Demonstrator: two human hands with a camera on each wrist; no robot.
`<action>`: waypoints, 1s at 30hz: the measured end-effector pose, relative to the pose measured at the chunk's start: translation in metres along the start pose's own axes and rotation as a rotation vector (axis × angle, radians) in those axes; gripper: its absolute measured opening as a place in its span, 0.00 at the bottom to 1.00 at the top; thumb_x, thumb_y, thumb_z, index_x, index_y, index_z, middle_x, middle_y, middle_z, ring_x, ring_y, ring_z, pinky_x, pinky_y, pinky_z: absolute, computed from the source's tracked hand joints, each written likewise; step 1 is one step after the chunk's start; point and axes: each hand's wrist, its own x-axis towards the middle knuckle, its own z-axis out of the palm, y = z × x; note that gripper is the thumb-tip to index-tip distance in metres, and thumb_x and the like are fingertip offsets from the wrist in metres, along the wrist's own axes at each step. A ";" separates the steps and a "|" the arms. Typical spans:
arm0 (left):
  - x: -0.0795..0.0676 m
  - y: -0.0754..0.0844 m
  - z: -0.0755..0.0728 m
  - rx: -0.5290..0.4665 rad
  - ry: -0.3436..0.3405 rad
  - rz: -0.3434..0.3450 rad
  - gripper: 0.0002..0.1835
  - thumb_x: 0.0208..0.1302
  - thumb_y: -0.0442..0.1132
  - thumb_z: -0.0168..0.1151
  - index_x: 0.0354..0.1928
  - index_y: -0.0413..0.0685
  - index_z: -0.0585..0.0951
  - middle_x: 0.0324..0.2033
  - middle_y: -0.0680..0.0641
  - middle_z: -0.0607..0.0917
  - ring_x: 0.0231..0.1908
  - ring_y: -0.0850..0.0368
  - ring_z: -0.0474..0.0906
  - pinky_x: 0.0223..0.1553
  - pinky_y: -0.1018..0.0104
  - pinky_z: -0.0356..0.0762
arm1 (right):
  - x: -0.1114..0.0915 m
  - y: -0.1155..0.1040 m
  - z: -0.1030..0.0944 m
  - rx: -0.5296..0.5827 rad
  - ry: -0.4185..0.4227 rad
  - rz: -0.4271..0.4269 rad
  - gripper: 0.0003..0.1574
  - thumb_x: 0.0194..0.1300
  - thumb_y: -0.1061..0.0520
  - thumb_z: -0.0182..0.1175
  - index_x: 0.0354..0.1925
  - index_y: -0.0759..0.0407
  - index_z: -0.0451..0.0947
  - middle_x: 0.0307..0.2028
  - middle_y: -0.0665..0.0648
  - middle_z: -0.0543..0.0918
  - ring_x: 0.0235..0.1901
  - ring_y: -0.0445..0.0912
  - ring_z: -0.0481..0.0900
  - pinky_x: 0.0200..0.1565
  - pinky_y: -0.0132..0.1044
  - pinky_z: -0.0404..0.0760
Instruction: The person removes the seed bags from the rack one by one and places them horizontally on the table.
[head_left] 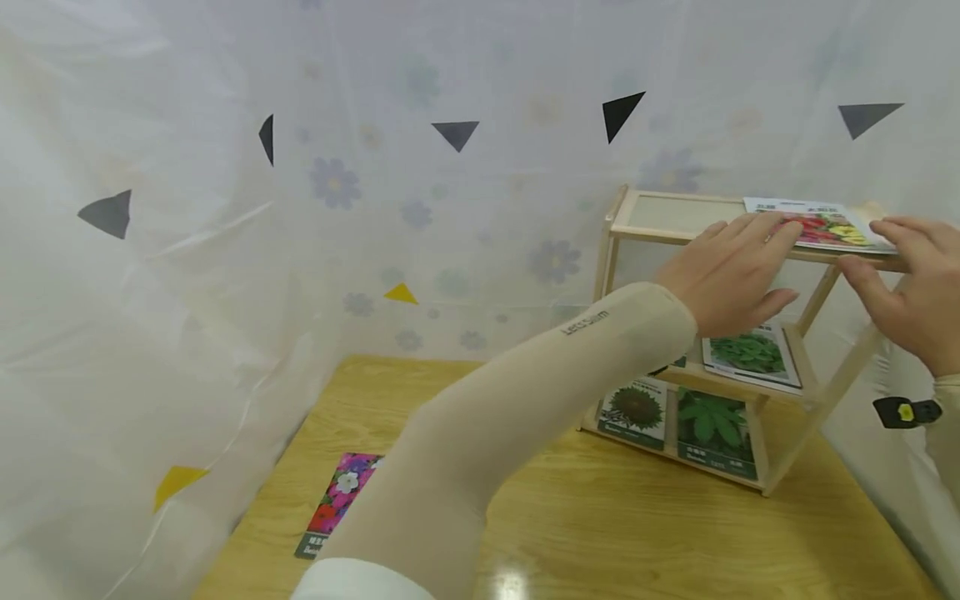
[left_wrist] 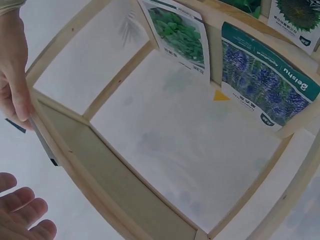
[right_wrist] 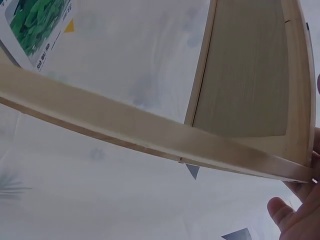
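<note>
A seed packet (head_left: pixel 832 229) with red and yellow flowers lies on the top board of a small wooden shelf rack (head_left: pixel 675 217). My left hand (head_left: pixel 738 271) is held at the packet's left side, fingers straight and nearly together, the thumb apart; its fingertips overlap the packet in the head view. At the right end of the top board, my right hand (head_left: pixel 922 279) has its fingers by the packet's edge and its thumb apart, near the front rail. From below, a packet's dark edge (left_wrist: pixel 45 145) sticks out past the rail, close to the right hand's fingers.
Lower boards carry a green-leaf packet (head_left: pixel 750 354), a sunflower packet (head_left: pixel 633 412), another leaf packet (head_left: pixel 716 429) and a purple-flower packet (left_wrist: pixel 265 75). On the wooden table (head_left: pixel 600 525), a colourful flower packet (head_left: pixel 345 496) lies left, partly behind my left arm. A pale patterned curtain (head_left: pixel 465 217) hangs behind.
</note>
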 end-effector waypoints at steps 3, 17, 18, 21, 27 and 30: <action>0.013 0.005 -0.003 -0.038 -0.075 -0.022 0.40 0.64 0.66 0.33 0.72 0.53 0.43 0.69 0.56 0.49 0.67 0.64 0.42 0.65 0.67 0.44 | 0.000 0.005 0.000 0.005 0.005 -0.006 0.37 0.61 0.40 0.53 0.53 0.72 0.73 0.51 0.72 0.73 0.54 0.65 0.68 0.60 0.50 0.62; 0.034 0.011 0.007 -0.090 -0.313 -0.081 0.40 0.62 0.67 0.34 0.71 0.63 0.35 0.68 0.65 0.42 0.65 0.72 0.36 0.65 0.67 0.37 | -0.004 0.005 0.008 -0.078 -0.024 -0.057 0.29 0.64 0.46 0.50 0.52 0.66 0.75 0.49 0.68 0.76 0.51 0.64 0.70 0.59 0.48 0.62; 0.034 0.011 0.008 -0.090 -0.324 -0.082 0.39 0.63 0.67 0.34 0.71 0.64 0.36 0.68 0.65 0.42 0.65 0.72 0.36 0.65 0.67 0.37 | -0.005 0.005 0.009 -0.068 -0.024 -0.053 0.28 0.64 0.47 0.50 0.51 0.67 0.76 0.48 0.68 0.77 0.51 0.64 0.70 0.60 0.47 0.62; 0.034 0.010 0.009 -0.093 -0.339 -0.080 0.37 0.64 0.65 0.32 0.71 0.65 0.37 0.68 0.66 0.43 0.65 0.72 0.37 0.65 0.67 0.37 | -0.004 0.005 0.009 -0.063 -0.034 -0.044 0.26 0.64 0.48 0.50 0.48 0.68 0.77 0.46 0.69 0.77 0.49 0.65 0.70 0.60 0.47 0.61; 0.037 0.009 0.008 -0.039 -0.340 -0.069 0.37 0.65 0.64 0.31 0.71 0.61 0.38 0.68 0.63 0.45 0.66 0.70 0.40 0.65 0.67 0.41 | -0.003 0.002 0.006 -0.088 -0.041 -0.038 0.26 0.65 0.48 0.49 0.47 0.67 0.78 0.47 0.68 0.78 0.48 0.65 0.71 0.60 0.46 0.62; 0.039 0.010 0.006 0.000 -0.338 -0.060 0.36 0.66 0.63 0.31 0.71 0.61 0.40 0.68 0.62 0.47 0.65 0.70 0.44 0.65 0.68 0.45 | -0.003 0.000 0.005 -0.096 -0.021 -0.047 0.26 0.64 0.48 0.48 0.47 0.67 0.79 0.47 0.67 0.78 0.47 0.64 0.72 0.59 0.46 0.64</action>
